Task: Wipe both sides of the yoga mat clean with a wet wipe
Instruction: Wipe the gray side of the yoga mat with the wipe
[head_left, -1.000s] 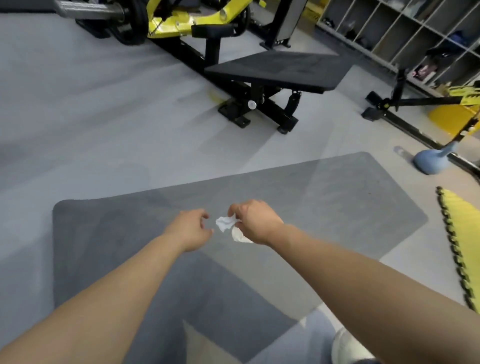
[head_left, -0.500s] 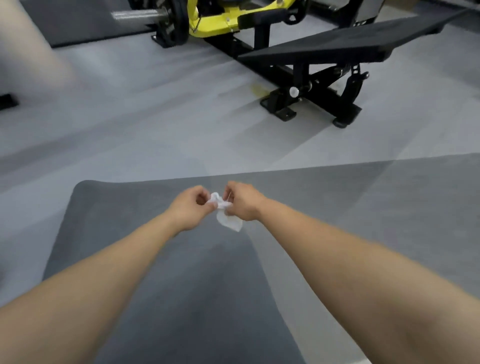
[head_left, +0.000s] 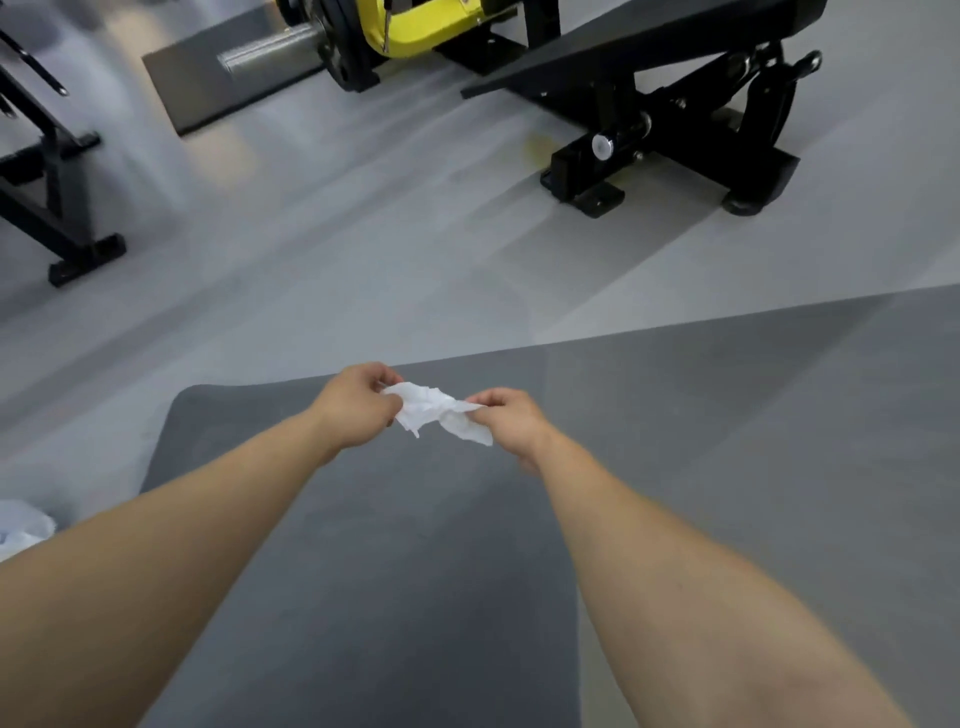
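— While both hands hang over the mat, which step would you say is in hand?

— Getting the wipe ready, I'd judge. The left hand (head_left: 358, 405) pinches one end of the wet wipe (head_left: 439, 413) and the right hand (head_left: 506, 423) pinches the other, so each grip is clenched on the wipe and it is stretched, crumpled, between them. It hangs in the air above the yoga mat (head_left: 701, 467), not touching it.

— And the mat itself?

— Flat on the grey floor (head_left: 363, 234), dark grey, with its rounded near-left corner just left of the left forearm and its far edge running off toward the right, past the frame.

— So no wiping yet?

— None that I can see. The next move, as I read it, calls for opening the wipe out fully, letting one hand take it, and pressing it flat onto the upper face. The underside will need the mat turned over later.

— Is there room for that?

— Floor lies open beyond the far edge and to the left of the corner. The black bench frame (head_left: 665, 156) stands well apart at the upper right, a dark stand (head_left: 57, 208) at the far left. Something white and blurred (head_left: 23, 525) lies beside the left arm at the frame's edge; I cannot tell what it is.
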